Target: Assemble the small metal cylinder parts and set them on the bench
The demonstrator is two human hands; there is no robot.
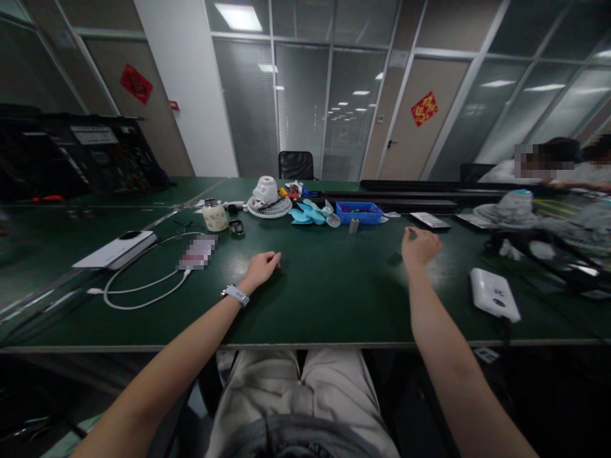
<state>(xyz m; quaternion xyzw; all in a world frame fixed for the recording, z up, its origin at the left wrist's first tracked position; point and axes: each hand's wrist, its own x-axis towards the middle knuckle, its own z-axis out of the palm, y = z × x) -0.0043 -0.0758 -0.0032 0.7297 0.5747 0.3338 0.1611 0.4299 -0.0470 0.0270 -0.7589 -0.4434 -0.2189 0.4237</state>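
My left hand (261, 268) is curled on the green table (324, 299), its fingers drawn in, and nothing shows in it. A watch (235, 294) is on that wrist. My right hand (422, 246) is held just above the table, thumb and fingers bent together; whether something small is between them is hidden. Beyond the hands lie light-blue fan blades (308, 214), a white fan housing (265, 191) on a round grille (281, 208), and a blue basket (360, 217). A small grey cylinder (354, 226) stands in front of the basket.
To the left are a cream bottle (215, 216), a blurred-out phone (198, 251) with a white cable (138, 306), and a white box (117, 249). A white device (494, 294) lies at right, near black gear (548, 254). Other people (544, 162) sit far right.
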